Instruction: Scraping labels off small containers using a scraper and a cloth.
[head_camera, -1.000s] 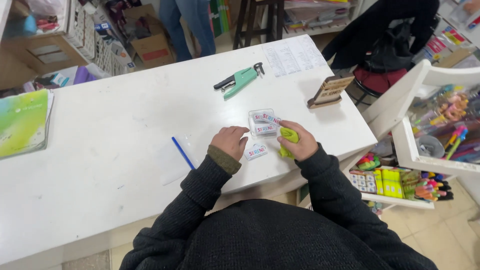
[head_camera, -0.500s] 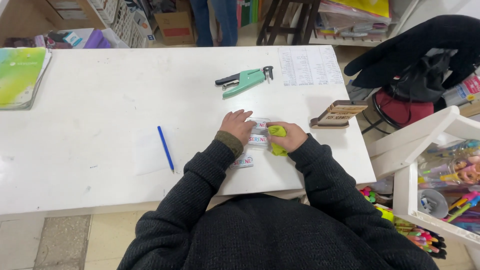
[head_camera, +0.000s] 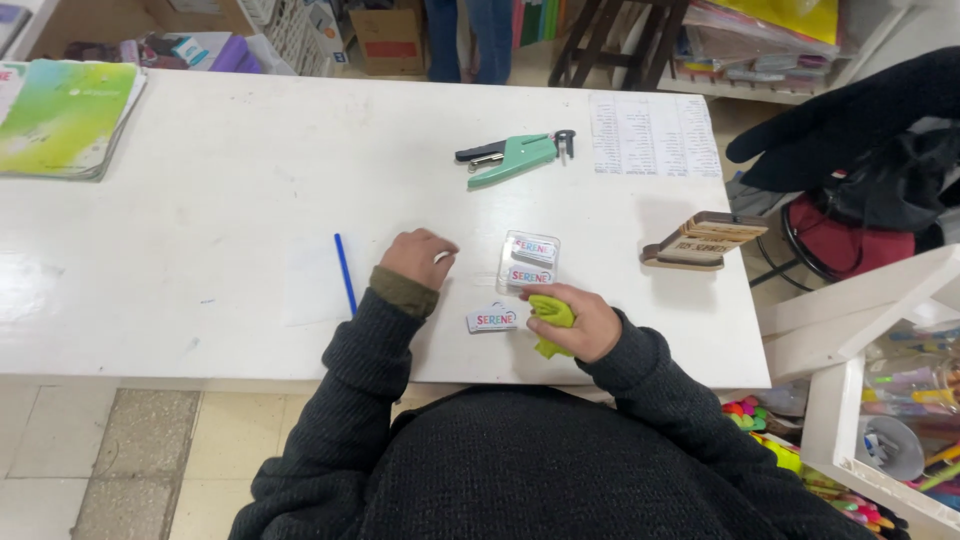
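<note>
Two hands on a white table, small printed labels between them

Right hand (head_camera: 578, 322) is curled shut around a yellow-green cloth (head_camera: 550, 318), which sticks out on the thumb side and below the palm. It sits near the table's (head_camera: 200, 220) front edge, just beside a clear plastic case (head_camera: 528, 262) with two labels inside.

One loose label (head_camera: 492, 319) lies flat between the two wrists, just left of the cloth, touching neither hand as far as I can see.

Left hand (head_camera: 417, 257) rests knuckles up on the table, fingers bent loosely under. Cannot tell if it has hold of anything.

Blue pen (head_camera: 345, 273) lies just left of the left hand on a white sheet. Green hole punch (head_camera: 512, 157) is further back, well apart. Wooden stand (head_camera: 703, 241) sits right of the case. Green booklet (head_camera: 62, 118) is at the far left corner.
</note>
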